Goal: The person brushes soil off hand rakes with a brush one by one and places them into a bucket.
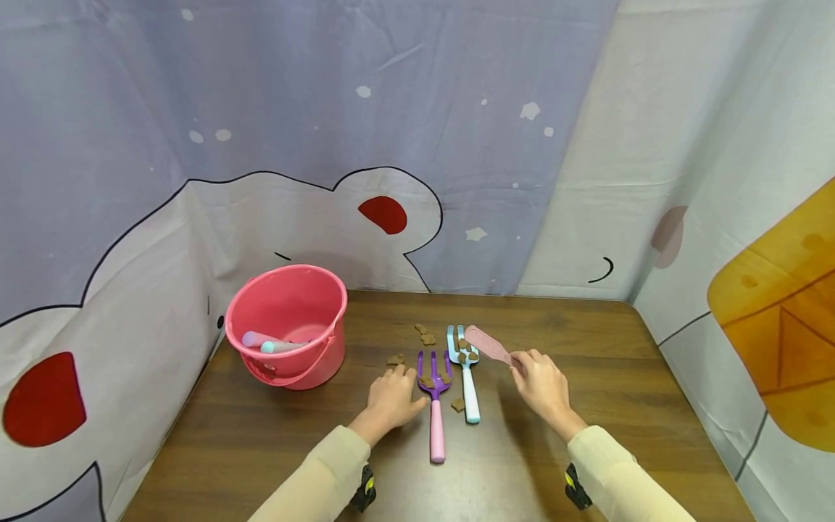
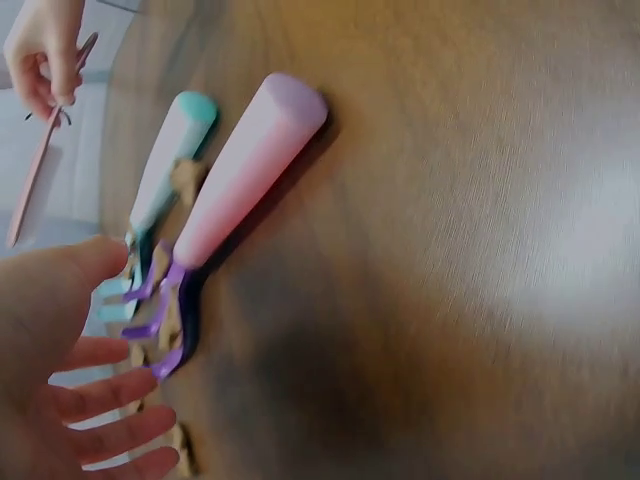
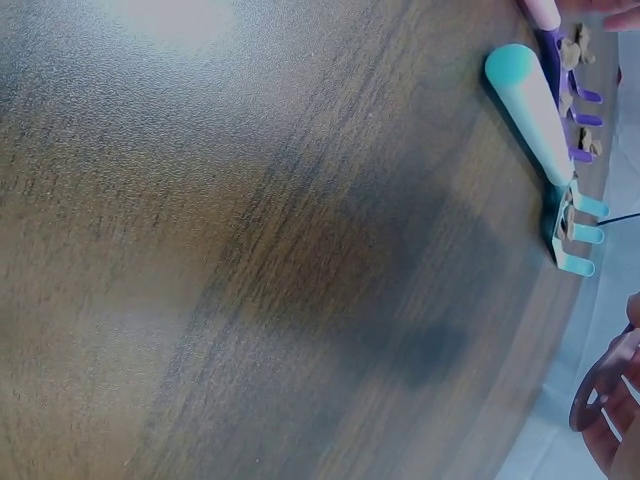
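My right hand (image 1: 543,383) grips the handle of a pink, flat paddle-shaped tool (image 1: 488,344), raised with its broad end by the tines of a light-blue toy garden fork (image 1: 470,397). In the right wrist view, the tool's handle end (image 3: 592,395) has a hole. My left hand (image 1: 390,400) is low over the table with its fingers extended, just left of a purple toy garden fork (image 1: 437,428) with a pink handle. Whether it touches the fork or the table, I cannot tell. Several small brown pieces (image 1: 458,405) lie on and around both forks.
A pink bucket (image 1: 329,359) stands at the back left of the wooden table (image 1: 587,341). Inside it lie things with a lilac end (image 1: 256,339) and a turquoise end (image 1: 277,347). Printed cloth (image 1: 457,145) hangs behind the table and along its sides.
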`<state>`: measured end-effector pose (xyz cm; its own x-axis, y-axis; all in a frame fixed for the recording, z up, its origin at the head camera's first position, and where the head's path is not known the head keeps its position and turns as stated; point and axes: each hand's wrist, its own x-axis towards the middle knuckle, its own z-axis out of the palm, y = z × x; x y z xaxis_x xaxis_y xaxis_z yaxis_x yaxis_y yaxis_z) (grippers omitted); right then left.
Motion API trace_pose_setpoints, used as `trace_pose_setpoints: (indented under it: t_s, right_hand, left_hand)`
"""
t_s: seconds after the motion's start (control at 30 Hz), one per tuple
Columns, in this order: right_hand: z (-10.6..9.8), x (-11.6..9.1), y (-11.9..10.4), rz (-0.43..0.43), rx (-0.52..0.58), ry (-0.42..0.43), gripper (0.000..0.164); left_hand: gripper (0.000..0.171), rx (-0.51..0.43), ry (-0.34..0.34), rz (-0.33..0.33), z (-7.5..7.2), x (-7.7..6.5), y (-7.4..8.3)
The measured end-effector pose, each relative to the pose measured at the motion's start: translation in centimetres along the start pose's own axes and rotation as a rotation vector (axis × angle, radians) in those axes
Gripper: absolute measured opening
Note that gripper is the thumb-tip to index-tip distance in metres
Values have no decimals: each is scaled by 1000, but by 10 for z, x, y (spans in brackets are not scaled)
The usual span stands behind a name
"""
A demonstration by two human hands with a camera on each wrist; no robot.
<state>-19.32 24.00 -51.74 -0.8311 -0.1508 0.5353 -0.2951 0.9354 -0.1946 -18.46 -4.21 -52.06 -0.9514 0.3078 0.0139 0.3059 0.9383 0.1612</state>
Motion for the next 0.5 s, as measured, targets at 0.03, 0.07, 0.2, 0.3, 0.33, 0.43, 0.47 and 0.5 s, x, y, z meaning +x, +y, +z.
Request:
trace_pose_setpoints:
  t_s: [0.03,0.07,0.2,0.3,0.33,0.43,0.47,0.5]
  right_hand:
    - [0,0,0,0,0,1,22]
    - [0,-1,0,-2,-1,4,22]
    - [1,-2,0,2,4,6,22]
    - [3,-2,0,2,6,6,22]
    - [3,-2,0,1,6,6,22]
    - [4,-3,0,1,7,9,23]
    - [4,-3,0,2,7,10,23]
    - [4,-4,0,5,8,10,22]
  left_hand:
    - [60,1,-5,-4,3,0,3]
    - [60,-2,-9,-6,6,-1,6]
    - [63,-35,-28,-30,18,-5,21]
    - [66,-67,-39,-62,26,-8,32]
    - [67,-75,-39,-74,29,-9,35]
    - [68,-81,-33,-108,35,-10,43]
    - [67,-82,-28,-117,37,-11,44]
    - [66,-80,-21,-127,38,-11,46]
